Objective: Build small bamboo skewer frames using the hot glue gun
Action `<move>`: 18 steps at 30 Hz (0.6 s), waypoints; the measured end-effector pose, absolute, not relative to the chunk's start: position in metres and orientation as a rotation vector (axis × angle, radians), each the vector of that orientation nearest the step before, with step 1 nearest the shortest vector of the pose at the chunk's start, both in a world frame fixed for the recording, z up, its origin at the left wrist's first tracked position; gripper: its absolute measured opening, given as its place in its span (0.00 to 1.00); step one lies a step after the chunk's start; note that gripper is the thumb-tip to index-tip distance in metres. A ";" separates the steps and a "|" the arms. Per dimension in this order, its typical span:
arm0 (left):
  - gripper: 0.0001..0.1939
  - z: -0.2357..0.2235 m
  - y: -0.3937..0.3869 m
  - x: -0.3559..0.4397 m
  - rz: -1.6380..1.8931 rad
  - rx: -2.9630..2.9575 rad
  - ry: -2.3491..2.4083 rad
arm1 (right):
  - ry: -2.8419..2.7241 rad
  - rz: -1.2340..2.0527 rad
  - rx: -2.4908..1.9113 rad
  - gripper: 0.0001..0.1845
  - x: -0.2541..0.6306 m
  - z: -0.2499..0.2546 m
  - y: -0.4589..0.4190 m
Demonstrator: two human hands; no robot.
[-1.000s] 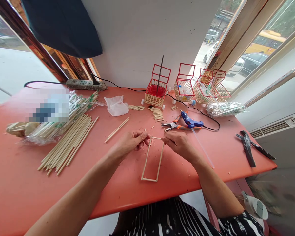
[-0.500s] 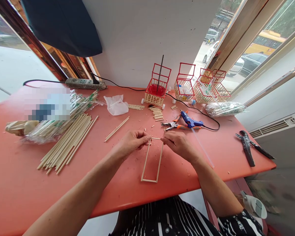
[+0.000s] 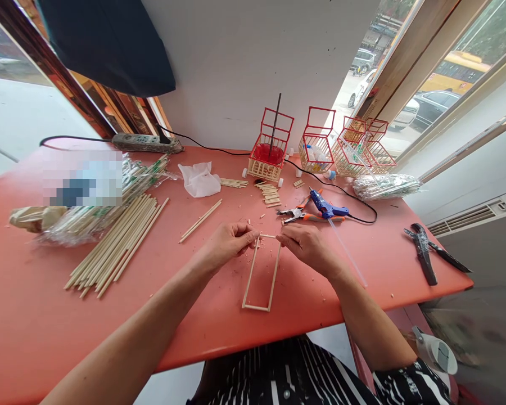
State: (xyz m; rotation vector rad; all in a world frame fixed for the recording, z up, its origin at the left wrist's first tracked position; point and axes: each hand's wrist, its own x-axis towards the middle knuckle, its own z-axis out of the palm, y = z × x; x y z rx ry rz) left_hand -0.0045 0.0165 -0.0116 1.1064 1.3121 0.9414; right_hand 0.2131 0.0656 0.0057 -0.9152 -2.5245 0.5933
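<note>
"Pale wood — pinched where?"

"At both far corners of the stick frame (image 3: 256, 307), with left fingers (image 3: 248, 239) clamped on one, right fingers (image 3: 285, 238) on the other."

"And lying where?"

"On the red counter (image 3: 211, 329), near the front edge — well short of the blue glue gun (image 3: 328, 208)."
</note>
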 end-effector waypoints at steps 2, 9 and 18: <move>0.21 -0.012 0.016 -0.003 0.948 1.089 1.301 | -2.525 0.594 -0.919 0.19 0.213 0.006 0.065; 0.22 -0.014 0.017 -0.007 0.965 1.107 1.281 | -2.514 0.595 -0.905 0.20 0.214 0.005 0.067; 0.21 -0.013 0.017 -0.007 0.942 1.127 1.340 | -2.506 0.587 -0.896 0.20 0.214 0.005 0.068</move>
